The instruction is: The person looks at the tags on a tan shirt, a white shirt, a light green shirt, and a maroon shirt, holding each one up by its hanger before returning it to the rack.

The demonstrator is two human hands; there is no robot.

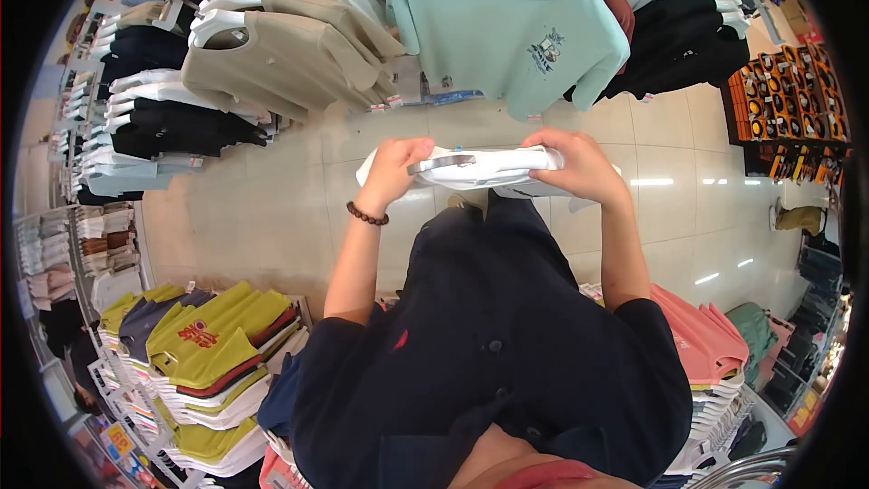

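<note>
A white shirt (489, 169), bunched and seen nearly edge-on, is stretched between my two hands in front of my waist. My left hand (396, 169), with a dark beaded bracelet on its wrist, grips the left end, thumb on top. Along the top near that thumb runs a grey curved band (441, 163). The right end is pinched by my right hand (584, 166), its thumb underneath and fingers above. Loose white cloth hangs below the right hand. Beyond my hands hangs a mint-green T-shirt (498, 32) with a small printed chest design.
Beige shirts (281, 54) hang at the upper left, black shirts (674, 45) at the upper right. Olive-green shirts (213, 330) and a pink shirt (697, 335) hang on racks beside me. An orange display rack (787, 95) stands far right. Tiled floor (262, 208) lies between the racks.
</note>
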